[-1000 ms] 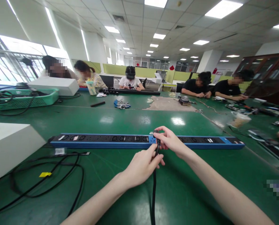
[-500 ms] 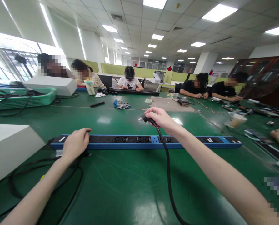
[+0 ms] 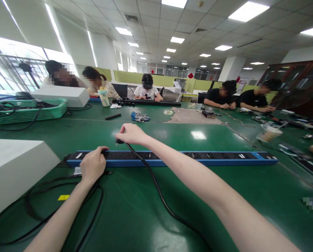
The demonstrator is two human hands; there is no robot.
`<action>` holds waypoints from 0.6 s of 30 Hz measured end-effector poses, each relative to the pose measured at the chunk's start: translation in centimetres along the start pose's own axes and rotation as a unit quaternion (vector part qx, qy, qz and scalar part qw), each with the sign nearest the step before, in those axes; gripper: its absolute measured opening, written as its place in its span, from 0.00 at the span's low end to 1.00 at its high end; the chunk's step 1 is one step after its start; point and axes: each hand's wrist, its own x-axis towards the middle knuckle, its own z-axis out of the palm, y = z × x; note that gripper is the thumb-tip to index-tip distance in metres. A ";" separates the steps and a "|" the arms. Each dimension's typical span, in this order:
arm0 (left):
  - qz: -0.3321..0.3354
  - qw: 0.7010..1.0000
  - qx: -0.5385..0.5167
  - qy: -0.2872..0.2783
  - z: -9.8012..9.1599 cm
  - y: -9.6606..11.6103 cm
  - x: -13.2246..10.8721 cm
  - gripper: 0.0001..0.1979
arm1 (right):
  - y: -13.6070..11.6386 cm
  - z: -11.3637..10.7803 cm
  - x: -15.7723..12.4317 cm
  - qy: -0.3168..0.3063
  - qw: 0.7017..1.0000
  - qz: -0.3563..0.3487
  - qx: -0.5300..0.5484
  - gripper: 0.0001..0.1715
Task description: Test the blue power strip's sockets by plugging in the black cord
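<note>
A long blue and black power strip (image 3: 169, 163) with a row of sockets lies crosswise on the green table (image 3: 135, 224). My left hand (image 3: 93, 165) is closed round it near its left end. Above the strip, to the right of that hand, my right hand (image 3: 131, 133) pinches a black power plug (image 3: 119, 141). Its metal pins point down, apart from the sockets. From the plug a thick black cable (image 3: 156, 185) runs down toward the lower right. My right forearm covers some of the middle sockets.
At left stand a white box (image 3: 16, 164) and a green basket (image 3: 30, 115) of cables. Loose black cables (image 3: 93, 213) lie by my left forearm. Farther off are gloves (image 3: 140, 116), a cup (image 3: 103, 98) and a brown sheet (image 3: 190, 116). Several people sit around the table.
My right hand has carried the plug leftward along the strip, closer to my left hand, with the cable trailing. My left hand has stayed on the strip. The view has shifted slightly.
</note>
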 end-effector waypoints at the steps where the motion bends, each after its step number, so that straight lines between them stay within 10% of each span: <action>1: -0.005 1.000 -0.008 0.002 0.0 0.0 0.0 0.21 | 0.1 1.2 0.4 -0.013 1.000 0.008 -0.006 0.15; 9: -0.025 0.999 -0.019 0.007 -0.1 0.1 0.0 0.22 | 0.8 8.0 2.0 -0.062 0.997 0.050 -0.020 0.15; 18: -0.039 0.999 0.005 -0.003 -0.1 0.1 0.1 0.22 | -1.5 9.0 1.5 -0.042 0.992 0.092 -0.073 0.20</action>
